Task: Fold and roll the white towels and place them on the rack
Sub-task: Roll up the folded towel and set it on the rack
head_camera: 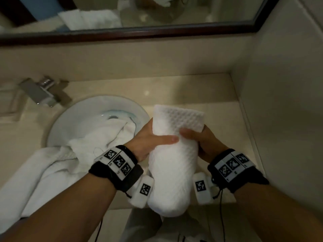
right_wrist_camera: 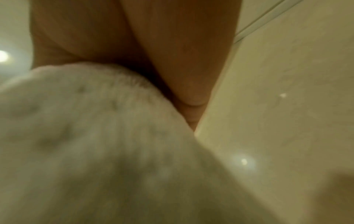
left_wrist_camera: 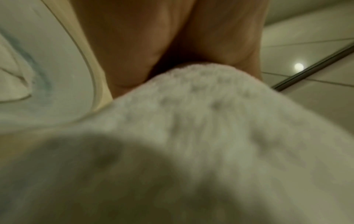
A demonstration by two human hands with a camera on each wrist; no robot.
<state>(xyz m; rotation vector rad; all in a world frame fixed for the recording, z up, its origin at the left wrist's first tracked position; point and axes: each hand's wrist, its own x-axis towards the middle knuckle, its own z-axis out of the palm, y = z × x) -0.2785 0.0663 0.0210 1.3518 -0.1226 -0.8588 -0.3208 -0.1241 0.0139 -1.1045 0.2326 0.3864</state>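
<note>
We are standing at the vanity counter (head_camera: 201,88), which carries everything here and gives us a flat place to work; its sink basin (head_camera: 83,116) sits to our left, and a heap of loose towels (head_camera: 57,165) spills from the basin over the front edge, probably parked there because they are not yet folded. Between our arms we hold the rolled towel (head_camera: 173,165) clear of the counter, one end pointing at us, the flat waffle flap at the far end; we judge this grip is meant to keep the roll tight before it goes to the rack. Our left hand (head_camera: 148,140) wraps its side with the thumb laid across the top; our right hand (head_camera: 202,142) clamps the other side, thumb pressing down the flap; both hands are closed on it, thumbs almost meeting.

No rack shows in any view, so we cannot say where the roll must go; the mirror (head_camera: 122,14) reflects more white cloth, too blurred to identify; the wrist views show only blurred towel against palm, fingers hidden.
</note>
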